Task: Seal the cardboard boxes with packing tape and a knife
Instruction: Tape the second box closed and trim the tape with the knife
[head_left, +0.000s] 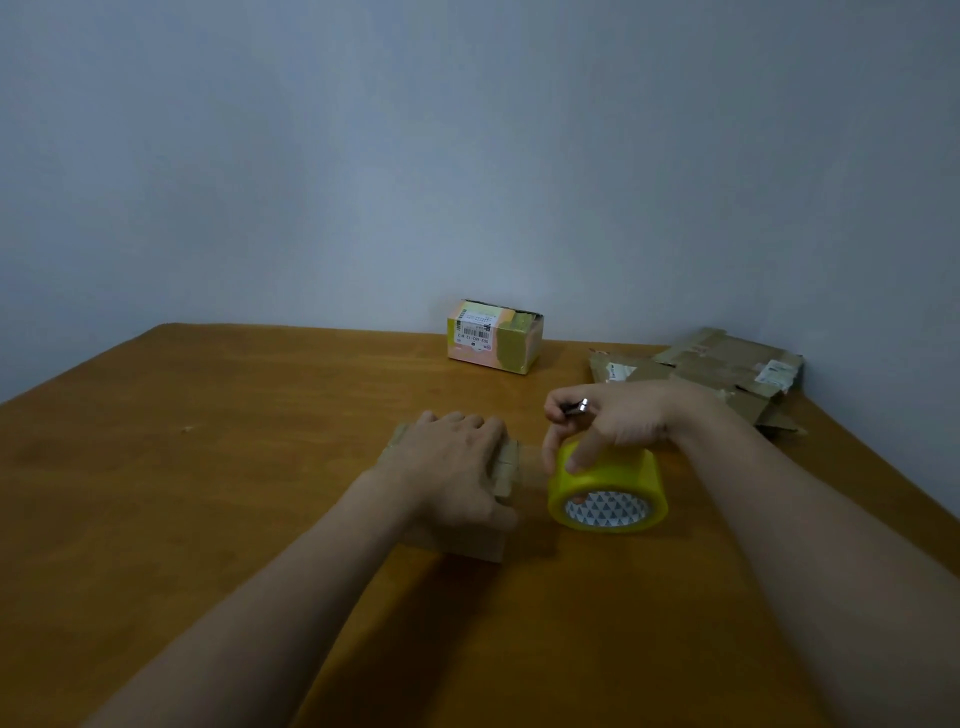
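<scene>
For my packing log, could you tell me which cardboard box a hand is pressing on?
The small plain box under the left hand; the labelled box stands untouched by the wall.

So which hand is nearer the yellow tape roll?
Right. The right hand touches the tape roll on top while pinching a small knife; the left hand presses on the cardboard box just left of it.

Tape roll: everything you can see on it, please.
The tape roll is glossy yellow, wide, with a white core printed with grey triangles. It stands on its edge on the wooden table, core opening toward the camera. The right hand touches its top with fingers and thumb while pinching a small knife. A faint clear strip seems to run from it to the cardboard box beside it.
</scene>
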